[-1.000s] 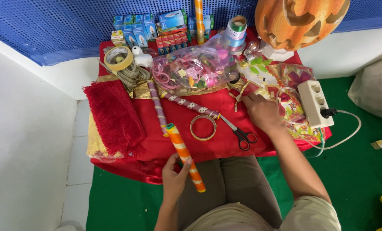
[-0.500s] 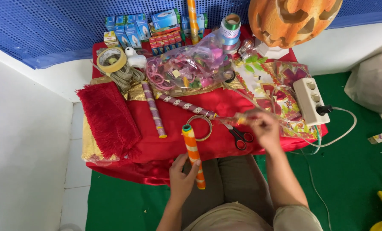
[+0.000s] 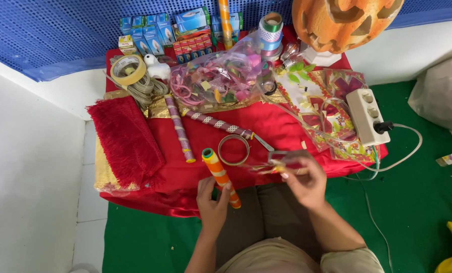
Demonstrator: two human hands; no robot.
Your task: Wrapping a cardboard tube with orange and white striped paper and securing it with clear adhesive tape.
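Note:
My left hand (image 3: 212, 201) is closed around the lower end of an orange-and-white striped roll (image 3: 217, 169), which points up and away over the front edge of the red-covered table (image 3: 286, 131). My right hand (image 3: 303, 181) grips the handles of a pair of scissors (image 3: 270, 154) just above the table's front edge; the blades point up-left toward a clear tape ring (image 3: 233, 150). The scissors are blurred. Two thin patterned sticks (image 3: 179, 129) (image 3: 218, 123) lie behind the ring.
A red fringed cloth (image 3: 125, 136) lies at the left. A bag of colourful bits (image 3: 218, 81), small boxes (image 3: 155, 25), ribbon spools (image 3: 269, 30), a tape roll (image 3: 127, 70) and a pumpkin lantern (image 3: 345, 20) crowd the back. A white power strip (image 3: 367, 116) sits right.
My right hand left the patterned sheet at the right, came to the scissors and took hold of them. My left hand kept the striped roll and raised it slightly.

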